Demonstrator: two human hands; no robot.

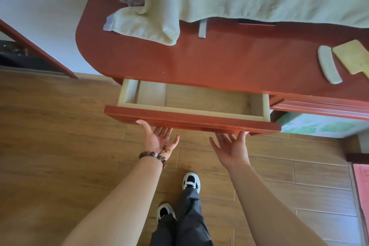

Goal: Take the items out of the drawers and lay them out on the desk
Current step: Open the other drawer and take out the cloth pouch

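Drawer pulled out toward 6 o'clock, long axis 9-to-3; my left hand and right hand palm-up, fingers spread, under its front.

Open drawer unobstructed from above; desk overhangs its back

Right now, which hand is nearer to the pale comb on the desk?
Right. The right hand is under the drawer front's right end, below the comb; the left hand is under its left end, farther away.
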